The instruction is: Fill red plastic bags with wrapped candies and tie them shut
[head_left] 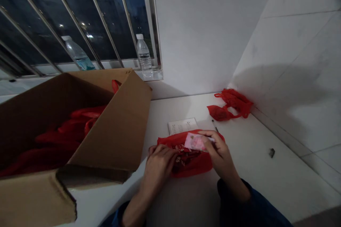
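A red plastic bag with pale printing lies on the white table in front of me. My right hand pinches a small pink-and-white packet just above the bag. On the bag's left side, my left hand has its fingers curled over the red plastic, gripping the edge. Whatever is inside the bag cannot be made out.
At left stands a large open cardboard box holding red bags. Behind the bag lie a printed white card and a pen. More red bags rest by the wall. Two bottles stand on the windowsill; a small dark object lies right.
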`<move>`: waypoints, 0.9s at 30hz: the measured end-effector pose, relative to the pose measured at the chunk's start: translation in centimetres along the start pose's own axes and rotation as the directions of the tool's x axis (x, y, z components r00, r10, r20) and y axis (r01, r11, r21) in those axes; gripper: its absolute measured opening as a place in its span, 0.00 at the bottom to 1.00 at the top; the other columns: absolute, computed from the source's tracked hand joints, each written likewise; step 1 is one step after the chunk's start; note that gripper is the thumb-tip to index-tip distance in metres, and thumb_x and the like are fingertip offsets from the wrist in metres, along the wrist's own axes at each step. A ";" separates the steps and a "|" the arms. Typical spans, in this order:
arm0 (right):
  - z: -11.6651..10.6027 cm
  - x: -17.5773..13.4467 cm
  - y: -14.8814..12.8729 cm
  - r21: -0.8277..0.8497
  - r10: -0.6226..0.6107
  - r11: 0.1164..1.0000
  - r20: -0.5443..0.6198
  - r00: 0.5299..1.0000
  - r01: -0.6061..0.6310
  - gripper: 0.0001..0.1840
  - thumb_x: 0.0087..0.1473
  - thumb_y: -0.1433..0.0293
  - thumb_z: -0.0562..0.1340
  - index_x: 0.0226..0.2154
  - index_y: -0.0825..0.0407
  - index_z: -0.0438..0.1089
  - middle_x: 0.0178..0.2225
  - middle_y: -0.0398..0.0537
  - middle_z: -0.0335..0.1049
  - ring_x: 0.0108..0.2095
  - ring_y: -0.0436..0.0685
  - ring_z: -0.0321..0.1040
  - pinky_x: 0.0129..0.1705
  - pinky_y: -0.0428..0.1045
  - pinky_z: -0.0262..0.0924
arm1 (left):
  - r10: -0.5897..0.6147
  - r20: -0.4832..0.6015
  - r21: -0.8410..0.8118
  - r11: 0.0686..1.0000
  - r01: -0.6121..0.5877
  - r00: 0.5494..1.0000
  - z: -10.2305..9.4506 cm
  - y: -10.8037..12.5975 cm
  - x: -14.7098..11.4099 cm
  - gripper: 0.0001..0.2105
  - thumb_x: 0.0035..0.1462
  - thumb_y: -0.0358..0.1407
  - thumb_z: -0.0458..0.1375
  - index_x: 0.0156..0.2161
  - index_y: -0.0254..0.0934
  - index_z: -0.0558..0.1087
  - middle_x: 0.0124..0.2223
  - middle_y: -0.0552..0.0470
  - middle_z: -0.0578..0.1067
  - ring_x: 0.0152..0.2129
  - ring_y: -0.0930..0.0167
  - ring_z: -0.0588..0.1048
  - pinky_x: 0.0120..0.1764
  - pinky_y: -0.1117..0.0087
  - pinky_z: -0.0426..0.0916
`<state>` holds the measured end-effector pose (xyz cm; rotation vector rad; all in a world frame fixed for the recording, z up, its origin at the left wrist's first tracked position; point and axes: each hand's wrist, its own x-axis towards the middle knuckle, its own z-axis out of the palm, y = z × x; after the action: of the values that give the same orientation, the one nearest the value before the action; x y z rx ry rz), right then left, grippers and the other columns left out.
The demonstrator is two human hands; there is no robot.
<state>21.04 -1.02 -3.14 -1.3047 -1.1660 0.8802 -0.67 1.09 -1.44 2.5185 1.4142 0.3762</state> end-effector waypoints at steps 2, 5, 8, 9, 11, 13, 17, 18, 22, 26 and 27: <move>1.0 0.2 0.9 -0.039 0.002 0.999 0.162 0.987 0.005 0.15 0.63 0.60 0.55 0.47 0.49 0.69 0.44 0.50 0.75 0.41 0.58 0.72 0.42 0.51 0.65 | -0.030 0.024 0.104 0.994 0.027 0.999 0.5 0.2 -0.2 0.09 0.63 0.33 0.56 0.46 0.42 0.76 0.43 0.50 0.80 0.43 0.61 0.73 0.50 0.54 0.59; 1.6 0.5 2.7 -0.280 0.052 0.959 0.318 0.947 0.042 0.16 0.64 0.64 0.52 0.50 0.51 0.66 0.38 0.51 0.76 0.38 0.59 0.73 0.40 0.53 0.64 | -0.092 0.011 0.200 0.976 0.088 0.996 1.2 -0.2 -0.6 0.18 0.58 0.34 0.62 0.53 0.38 0.72 0.49 0.45 0.78 0.49 0.57 0.71 0.54 0.48 0.56; 1.3 0.5 3.7 -0.591 0.089 0.801 0.277 0.957 0.096 0.15 0.63 0.67 0.53 0.49 0.54 0.66 0.40 0.56 0.75 0.41 0.65 0.73 0.40 0.55 0.62 | -0.122 0.021 0.240 0.964 0.114 0.992 1.8 -0.9 -0.8 0.23 0.57 0.38 0.63 0.57 0.35 0.69 0.53 0.41 0.76 0.53 0.55 0.69 0.58 0.43 0.52; 1.1 0.4 3.8 -0.657 0.091 0.746 0.256 0.962 0.104 0.15 0.62 0.67 0.54 0.48 0.54 0.67 0.42 0.58 0.75 0.42 0.65 0.72 0.39 0.55 0.62 | -0.126 0.035 0.243 0.963 0.113 0.991 1.9 -1.1 -0.8 0.25 0.56 0.39 0.63 0.58 0.34 0.69 0.54 0.40 0.75 0.54 0.54 0.68 0.59 0.42 0.50; 0.7 0.1 3.5 -0.715 0.070 0.682 0.270 0.960 0.152 0.13 0.61 0.67 0.56 0.47 0.53 0.67 0.43 0.58 0.73 0.43 0.65 0.72 0.39 0.54 0.62 | -0.123 0.068 0.239 0.965 0.104 0.990 2.2 -1.4 -0.9 0.28 0.55 0.42 0.64 0.59 0.35 0.67 0.57 0.39 0.73 0.56 0.53 0.67 0.60 0.39 0.48; 0.8 -0.2 3.0 -0.694 0.026 0.675 0.361 0.932 0.250 0.09 0.58 0.68 0.59 0.43 0.51 0.69 0.44 0.54 0.71 0.43 0.63 0.71 0.39 0.53 0.62 | -0.112 0.093 0.229 0.969 0.088 0.989 2.3 -1.6 -1.0 0.32 0.52 0.42 0.66 0.61 0.36 0.65 0.59 0.39 0.71 0.57 0.52 0.66 0.61 0.38 0.45; 2.0 -0.6 2.8 -0.672 0.015 0.659 0.461 0.887 0.338 0.03 0.57 0.71 0.60 0.35 0.48 0.70 0.41 0.48 0.69 0.39 0.58 0.71 0.31 0.47 0.60 | -0.094 0.107 0.212 0.975 0.069 0.990 2.4 -1.6 -1.3 0.34 0.50 0.41 0.68 0.62 0.38 0.65 0.59 0.41 0.71 0.58 0.53 0.65 0.62 0.38 0.42; 2.4 -0.6 2.9 -0.700 0.025 0.638 0.435 0.900 0.321 0.05 0.59 0.71 0.59 0.37 0.48 0.70 0.40 0.49 0.69 0.37 0.57 0.71 0.29 0.47 0.58 | -0.091 0.105 0.207 0.976 0.067 0.990 2.4 -1.6 -1.3 0.33 0.50 0.41 0.67 0.61 0.38 0.65 0.59 0.41 0.71 0.57 0.53 0.66 0.62 0.38 0.43; 3.1 -0.6 3.3 -0.739 -0.063 0.615 0.302 0.951 0.275 0.11 0.65 0.71 0.52 0.41 0.50 0.69 0.42 0.52 0.69 0.33 0.56 0.71 0.27 0.47 0.57 | -0.093 0.069 0.190 0.979 0.079 0.993 2.0 -1.4 -1.1 0.28 0.52 0.39 0.67 0.59 0.41 0.68 0.56 0.43 0.73 0.54 0.55 0.69 0.62 0.38 0.45; 2.0 -0.9 2.8 -0.722 -0.018 0.633 0.347 0.938 0.280 0.11 0.66 0.70 0.51 0.41 0.50 0.69 0.42 0.52 0.73 0.36 0.58 0.74 0.30 0.47 0.60 | -0.069 0.052 0.151 0.987 0.061 0.996 1.7 -1.0 -0.9 0.24 0.53 0.35 0.66 0.56 0.44 0.70 0.54 0.47 0.74 0.53 0.57 0.70 0.62 0.38 0.47; 1.6 -1.0 2.6 -0.750 0.058 0.606 0.374 0.926 0.265 0.11 0.65 0.70 0.52 0.42 0.50 0.69 0.41 0.51 0.75 0.36 0.58 0.75 0.29 0.48 0.60 | -0.064 0.051 0.147 0.988 0.056 0.997 1.6 -1.0 -0.9 0.23 0.53 0.34 0.66 0.55 0.45 0.71 0.54 0.48 0.74 0.53 0.57 0.70 0.62 0.39 0.48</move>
<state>19.62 -1.33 -5.97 -1.7908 -2.0731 0.5038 -1.36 0.67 -3.40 2.5696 1.5439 0.1966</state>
